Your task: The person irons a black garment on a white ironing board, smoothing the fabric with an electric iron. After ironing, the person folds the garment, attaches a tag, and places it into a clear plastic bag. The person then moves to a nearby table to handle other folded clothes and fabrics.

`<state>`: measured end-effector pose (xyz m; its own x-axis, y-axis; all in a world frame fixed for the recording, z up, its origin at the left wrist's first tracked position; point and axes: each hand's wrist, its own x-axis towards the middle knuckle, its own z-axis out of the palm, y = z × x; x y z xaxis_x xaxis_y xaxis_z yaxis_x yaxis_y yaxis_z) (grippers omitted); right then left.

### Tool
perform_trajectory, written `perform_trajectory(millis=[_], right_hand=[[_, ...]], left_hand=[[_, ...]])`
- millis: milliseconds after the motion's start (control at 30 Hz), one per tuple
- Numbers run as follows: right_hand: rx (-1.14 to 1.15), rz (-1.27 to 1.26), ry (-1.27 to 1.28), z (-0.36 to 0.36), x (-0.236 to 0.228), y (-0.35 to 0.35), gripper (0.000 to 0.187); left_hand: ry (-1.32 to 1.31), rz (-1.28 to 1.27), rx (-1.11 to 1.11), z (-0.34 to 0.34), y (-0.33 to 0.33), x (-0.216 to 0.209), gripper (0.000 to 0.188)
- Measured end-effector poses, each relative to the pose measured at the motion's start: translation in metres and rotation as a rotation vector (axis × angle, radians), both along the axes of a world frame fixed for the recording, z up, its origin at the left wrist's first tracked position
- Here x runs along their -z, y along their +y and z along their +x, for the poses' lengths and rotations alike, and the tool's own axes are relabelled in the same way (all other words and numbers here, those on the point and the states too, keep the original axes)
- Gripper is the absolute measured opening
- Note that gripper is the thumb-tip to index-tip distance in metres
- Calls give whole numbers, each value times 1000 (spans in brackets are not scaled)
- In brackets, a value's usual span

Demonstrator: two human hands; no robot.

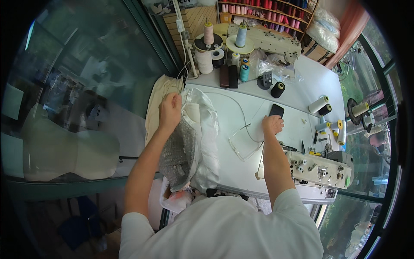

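My left hand is closed in a pinch at the top of a grey tweed garment with a shiny white lining. What its fingertips hold is too small to make out. Cream cloth lies behind that hand, along the table's left edge. On the right, my right hand rests with fingers apart at the near edge of a black phone, not wrapped around it. Thin-framed eyeglasses lie on the white table between my arms, beside a pale cord.
A sewing machine stands at the right, near my right forearm. Thread cones on stands and several spools line the back. A black spool and small tools lie towards the right. Glass panels rise at the left.
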<state>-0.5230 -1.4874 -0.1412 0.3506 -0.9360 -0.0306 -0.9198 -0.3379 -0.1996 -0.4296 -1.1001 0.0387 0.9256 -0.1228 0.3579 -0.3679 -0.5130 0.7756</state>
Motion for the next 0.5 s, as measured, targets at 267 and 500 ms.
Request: perform_trajectory(millis=[267, 500], right_hand=[[-50, -28, -64, -2, -8, -23, 58], [-24, -30, -108, 5, 5, -25, 57]], left_hand=[[-207, 80, -81, 214, -71, -86, 38], [-161, -78, 71, 315, -61, -51, 27]])
